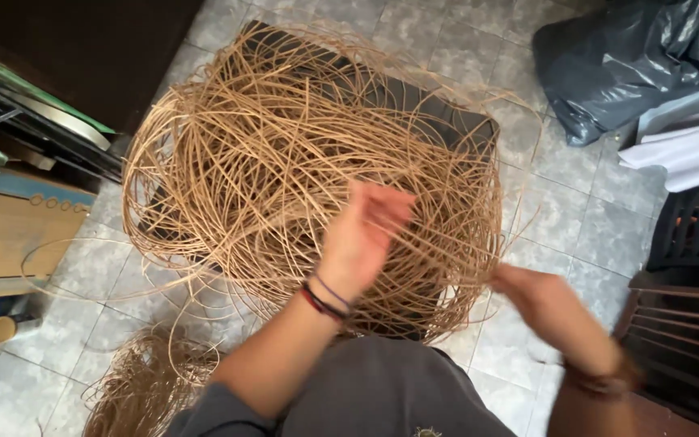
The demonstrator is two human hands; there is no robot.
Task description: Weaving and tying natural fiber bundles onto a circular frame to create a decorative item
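Left hand (pixel 363 235) raised; right hand (pixel 545 301) blurred

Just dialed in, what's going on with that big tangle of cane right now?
A person is working both bare hands into a large tangled heap of tan cane strands piled over a dark box on the tiled floor. The left hand is raised among the strands; the right hand is at the heap's right edge. Both are blurred, so the grip is unclear. A smaller bundle lies at lower left.

Grey clothing (pixel 374 388), bare forearms — dark and red cord bracelets (pixel 323 298) on the left wrist.
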